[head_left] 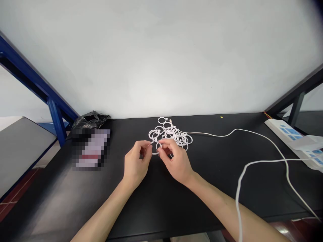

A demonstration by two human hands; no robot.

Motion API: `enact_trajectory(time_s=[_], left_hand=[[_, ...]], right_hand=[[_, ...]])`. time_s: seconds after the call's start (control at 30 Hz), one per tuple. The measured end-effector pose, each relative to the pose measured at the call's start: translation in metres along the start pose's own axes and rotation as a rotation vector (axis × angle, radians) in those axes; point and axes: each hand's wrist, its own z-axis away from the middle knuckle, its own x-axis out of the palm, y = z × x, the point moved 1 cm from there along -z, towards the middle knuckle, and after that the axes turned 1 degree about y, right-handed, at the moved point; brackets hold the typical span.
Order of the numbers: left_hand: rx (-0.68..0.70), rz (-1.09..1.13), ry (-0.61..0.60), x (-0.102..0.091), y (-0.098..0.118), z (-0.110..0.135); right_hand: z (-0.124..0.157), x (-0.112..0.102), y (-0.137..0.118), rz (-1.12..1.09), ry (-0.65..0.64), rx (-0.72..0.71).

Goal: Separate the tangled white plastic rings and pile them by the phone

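A tangle of thin white cable (pixel 171 134) lies coiled in many small loops on the black table (pixel 217 188), near its far edge. My left hand (pixel 136 163) and my right hand (pixel 175 161) meet at the near side of the tangle. Both pinch the same loop of the white cable between thumb and fingers, fingers curled closed. From the tangle one strand runs right across the table and hangs over its near right edge.
A crumpled black plastic bag (pixel 89 121) and a blurred flat item (pixel 91 148) sit at the left. A white power strip (pixel 294 136) with blue sockets lies at the far right. A white wall stands behind; blue frame bars rise at the left.
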Motion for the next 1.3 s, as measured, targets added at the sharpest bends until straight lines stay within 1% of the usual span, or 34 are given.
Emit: enact_trajectory(time_s=[0.17, 0.3, 0.47, 0.57, 0.63, 0.73, 0.8, 0.83, 0.9, 0.97, 1.03, 1.1, 1.17, 1.23, 1.3], left_hand=[[0.051, 0.052, -0.011, 0.001, -0.002, 0.0], [0.068, 0.071, -0.054, -0.001, 0.0, 0.002], [0.078, 0.085, -0.103, -0.004, 0.0, 0.003], [0.057, 0.079, -0.12, -0.003, -0.001, 0.0], [0.042, 0.055, -0.108, -0.005, -0.002, -0.006], [0.015, -0.053, -0.021, -0.013, -0.009, -0.018], [-0.021, -0.156, 0.045, -0.021, -0.019, -0.026], [-0.04, -0.209, 0.058, -0.025, -0.026, -0.03], [-0.056, -0.334, 0.039, -0.032, -0.041, -0.036], [-0.05, -0.509, -0.002, -0.036, -0.055, -0.039], [-0.039, -0.682, -0.006, -0.036, -0.062, -0.041], [-0.03, -0.785, 0.037, -0.036, -0.063, -0.04], [-0.004, -0.806, 0.064, -0.035, -0.059, -0.038], [0.051, -0.79, 0.02, -0.035, -0.054, -0.035], [0.114, -0.787, -0.078, -0.034, -0.052, -0.032]], right_hand=[[0.002, 0.002, 0.002, -0.027, -0.005, 0.014], [0.002, 0.001, 0.001, -0.038, -0.001, 0.023], [0.002, -0.001, 0.001, -0.011, -0.042, 0.003], [0.001, -0.002, 0.001, -0.004, -0.08, -0.038], [-0.002, -0.003, 0.001, 0.036, -0.082, -0.111], [-0.006, -0.01, 0.004, 0.169, 0.003, -0.21], [-0.01, -0.016, 0.008, 0.287, 0.078, -0.225], [-0.012, -0.02, 0.011, 0.351, 0.105, -0.213], [-0.016, -0.026, 0.017, 0.467, 0.117, -0.165], [-0.019, -0.03, 0.021, 0.553, 0.096, -0.103], [-0.02, -0.031, 0.024, 0.607, 0.068, -0.068], [-0.019, -0.03, 0.025, 0.641, 0.049, -0.075], [-0.018, -0.028, 0.025, 0.669, 0.04, -0.1], [-0.017, -0.026, 0.026, 0.691, 0.036, -0.118], [-0.016, -0.025, 0.026, 0.705, 0.033, -0.123]])
